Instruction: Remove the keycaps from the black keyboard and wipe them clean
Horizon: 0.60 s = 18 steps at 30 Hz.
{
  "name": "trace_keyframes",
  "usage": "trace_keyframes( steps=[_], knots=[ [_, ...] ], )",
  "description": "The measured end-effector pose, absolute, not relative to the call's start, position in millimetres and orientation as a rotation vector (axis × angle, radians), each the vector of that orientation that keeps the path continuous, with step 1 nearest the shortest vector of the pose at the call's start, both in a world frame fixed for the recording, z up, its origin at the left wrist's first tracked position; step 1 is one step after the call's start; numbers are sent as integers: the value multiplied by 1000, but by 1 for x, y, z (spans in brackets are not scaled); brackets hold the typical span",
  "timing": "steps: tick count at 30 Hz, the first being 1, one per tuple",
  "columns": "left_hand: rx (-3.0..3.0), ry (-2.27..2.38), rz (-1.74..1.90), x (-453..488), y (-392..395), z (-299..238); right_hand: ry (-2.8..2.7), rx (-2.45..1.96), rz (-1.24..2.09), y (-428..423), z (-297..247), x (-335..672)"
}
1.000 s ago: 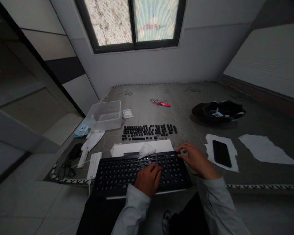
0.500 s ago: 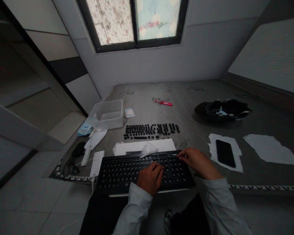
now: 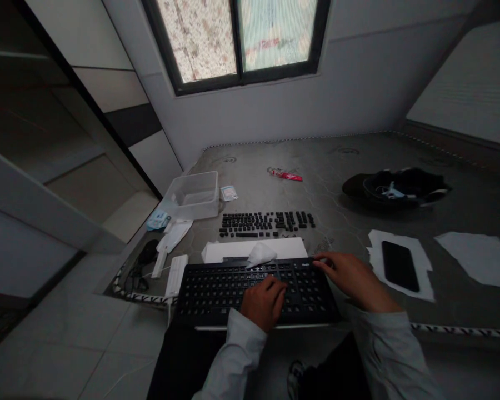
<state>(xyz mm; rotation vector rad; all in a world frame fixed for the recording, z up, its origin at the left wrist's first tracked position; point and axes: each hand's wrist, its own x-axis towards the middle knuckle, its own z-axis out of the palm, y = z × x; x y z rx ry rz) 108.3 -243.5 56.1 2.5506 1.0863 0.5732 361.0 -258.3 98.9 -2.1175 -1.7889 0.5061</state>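
Observation:
A black keyboard point(image 3: 233, 294) rests across my lap and the edge of the padded surface, its key positions stripped of caps. Over its middle right, my left hand point(image 3: 263, 300) is closed, with curled fingers against the key area; whatever is in them is hidden. My right hand point(image 3: 350, 275) holds the keyboard's upper right corner, thumb and fingers at the edge. A crumpled white tissue point(image 3: 261, 254) lies on the keyboard's top edge. Beyond it, loose black keycaps point(image 3: 250, 222) are set out in rows, beside a white sheet point(image 3: 233, 250).
Left of the keyboard are a white power strip point(image 3: 177, 275), a black mouse point(image 3: 149, 251) and a clear plastic box point(image 3: 195, 197). Right of it, a phone point(image 3: 400, 265) lies on white paper. A dark cap point(image 3: 395, 191) and a red packet point(image 3: 289, 176) sit farther back.
The whole view has shifted, so everything appears a little farther right. My right hand's fingers have spread slightly at the keyboard's corner; my left hand stays over the same area.

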Motion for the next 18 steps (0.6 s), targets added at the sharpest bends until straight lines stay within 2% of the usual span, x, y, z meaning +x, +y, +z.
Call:
trace_keyframes(
  steps=[4, 12, 18],
  knots=[
    [2647, 1184, 545, 105, -241, 66, -1763, -2204, 475, -262, 100, 368],
    [2383, 1865, 345, 96, -213, 89, -1739, -2226, 512, -263, 99, 376],
    [2517, 1818, 117, 64, -175, 93, -1752, -2092, 561, -260, 92, 376]
  ],
)
